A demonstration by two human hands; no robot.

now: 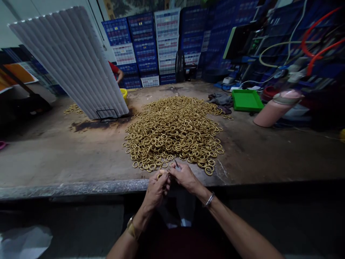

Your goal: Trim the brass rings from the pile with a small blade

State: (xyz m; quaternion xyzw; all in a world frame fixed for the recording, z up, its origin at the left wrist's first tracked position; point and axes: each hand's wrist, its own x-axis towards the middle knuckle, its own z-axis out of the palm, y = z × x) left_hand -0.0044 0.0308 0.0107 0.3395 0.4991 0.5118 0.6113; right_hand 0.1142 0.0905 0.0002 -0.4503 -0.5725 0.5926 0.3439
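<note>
A large heap of gold-coloured rings (175,129) lies on the worktable in front of me. At the table's near edge, my left hand (157,189) is closed on one gold ring (160,176), pinched between thumb and fingers. Close beside it, my right hand (184,176) is closed around a small tool with a dark pointed blade, which looks like a small knife (177,164). The blade points up and away from the ring. The fingertips of both hands nearly meet, and whether they touch is hard to make out.
A tall ribbed white panel (72,61) leans on a black wire stand at left. A green tray (246,100), pink bottle (277,108) and dark cloth (221,99) stand right of the heap. Stacked crates (142,46) line the back; another person's arm (120,75) shows behind the panel.
</note>
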